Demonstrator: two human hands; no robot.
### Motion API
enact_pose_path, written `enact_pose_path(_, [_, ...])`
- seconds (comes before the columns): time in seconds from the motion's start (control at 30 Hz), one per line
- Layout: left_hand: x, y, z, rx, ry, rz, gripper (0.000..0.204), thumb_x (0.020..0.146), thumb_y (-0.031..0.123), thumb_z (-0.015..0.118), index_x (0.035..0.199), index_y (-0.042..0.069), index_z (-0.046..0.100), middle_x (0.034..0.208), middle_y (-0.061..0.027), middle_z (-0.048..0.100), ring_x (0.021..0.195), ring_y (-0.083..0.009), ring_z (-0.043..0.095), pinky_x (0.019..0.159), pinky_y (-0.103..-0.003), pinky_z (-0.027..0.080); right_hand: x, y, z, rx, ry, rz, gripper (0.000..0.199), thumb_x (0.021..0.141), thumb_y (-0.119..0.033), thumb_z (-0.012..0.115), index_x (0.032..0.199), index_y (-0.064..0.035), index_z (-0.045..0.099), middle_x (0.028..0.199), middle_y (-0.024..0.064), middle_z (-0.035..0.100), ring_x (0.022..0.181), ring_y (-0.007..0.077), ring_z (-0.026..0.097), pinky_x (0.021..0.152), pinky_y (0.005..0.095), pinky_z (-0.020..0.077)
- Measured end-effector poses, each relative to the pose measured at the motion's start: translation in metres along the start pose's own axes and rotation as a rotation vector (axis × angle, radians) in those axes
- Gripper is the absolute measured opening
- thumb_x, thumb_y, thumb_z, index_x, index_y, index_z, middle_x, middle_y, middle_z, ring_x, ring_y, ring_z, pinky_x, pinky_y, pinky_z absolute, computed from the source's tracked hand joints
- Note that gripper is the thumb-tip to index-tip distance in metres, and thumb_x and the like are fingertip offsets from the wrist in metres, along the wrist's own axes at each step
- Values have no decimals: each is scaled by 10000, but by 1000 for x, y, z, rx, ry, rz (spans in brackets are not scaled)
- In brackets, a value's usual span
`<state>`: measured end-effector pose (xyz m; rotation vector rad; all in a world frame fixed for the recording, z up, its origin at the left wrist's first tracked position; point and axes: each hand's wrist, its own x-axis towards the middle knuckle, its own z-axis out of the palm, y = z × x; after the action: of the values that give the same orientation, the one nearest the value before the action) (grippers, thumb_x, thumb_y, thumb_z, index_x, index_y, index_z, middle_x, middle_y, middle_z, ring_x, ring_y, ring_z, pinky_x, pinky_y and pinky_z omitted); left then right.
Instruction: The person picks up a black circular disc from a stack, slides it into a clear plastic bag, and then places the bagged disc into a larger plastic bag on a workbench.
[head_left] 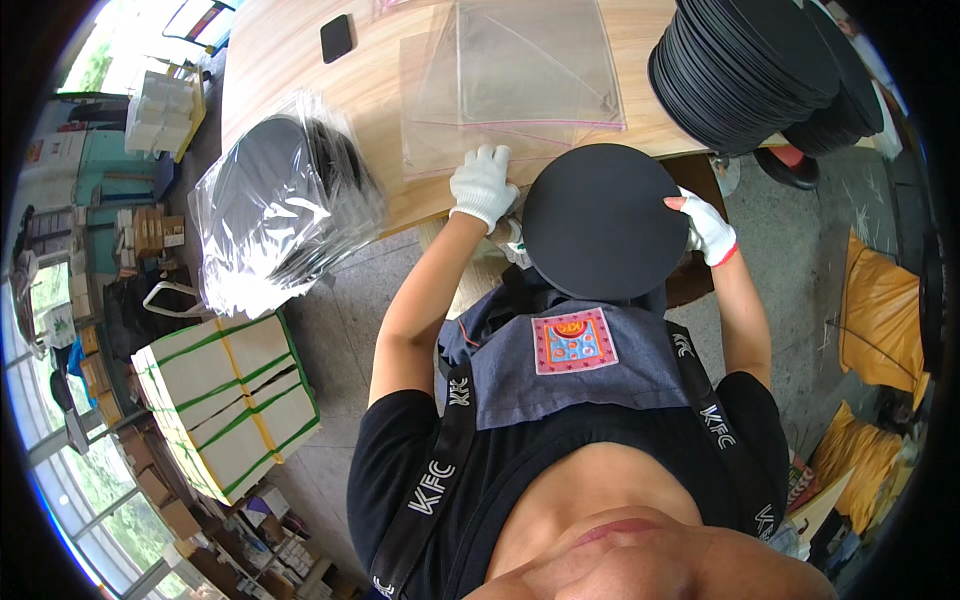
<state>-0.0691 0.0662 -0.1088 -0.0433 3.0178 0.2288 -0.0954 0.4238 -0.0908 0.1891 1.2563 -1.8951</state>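
Observation:
A round, flat black disc is held in front of my waist, tilted with its broad face up. My right hand, in a white glove with a bare thumb tip, grips its right edge, thumb on top and the other fingers mostly hidden beneath. My left hand, also gloved in white, is just left of the disc at the table's near edge. Its fingers reach forward by the lower edge of the flat clear plastic bags, slightly apart, with nothing visible in them.
Stacks of black discs stand at the table's right. Bagged discs lie at the left edge, overhanging it. A black phone rests on the wooden table. Strapped white boxes stand on the floor, left; yellow sacks lie right.

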Motion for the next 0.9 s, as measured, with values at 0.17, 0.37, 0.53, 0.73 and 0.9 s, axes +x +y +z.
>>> enact_pose_path(0.17, [5,-16,9,-43,44,-47,330,732,134,627,1050,155,541,1089,-70,563,1036,-298,561,788,-437,506,3,8,-1,33,-42,11,424,906,-102,514,1297,55,469,1169,133,618,976,175,644,827,272,530])
enact_pose_path(0.37, [-28,-41,37,-322,287,-7,357,697,70,627,1033,156,541,1009,-77,564,1026,-291,550,776,-449,502,41,32,35,201,79,-122,394,912,-127,530,1287,-13,489,1088,71,632,875,162,639,723,271,536])
enact_pose_path(0.53, [-39,-43,29,-196,461,-110,248,721,93,625,960,146,585,972,-79,577,935,-329,573,723,-442,490,74,47,55,250,134,-163,365,889,-133,552,1248,-112,491,955,51,603,491,172,514,418,267,422])
enact_pose_path(0.73, [-49,-27,25,-509,422,-68,261,721,28,591,960,132,603,1010,-59,603,800,-295,631,676,-407,506,120,83,96,290,180,-382,485,889,-13,557,1343,-76,398,1064,113,595,537,199,630,471,282,535])
enact_pose_path(0.9, [-68,-3,54,-631,765,119,360,716,-40,658,1037,92,565,1138,-128,572,872,-289,633,704,-349,525,127,112,111,499,244,-533,439,901,5,519,1317,-86,412,1053,127,570,571,258,653,494,328,580])
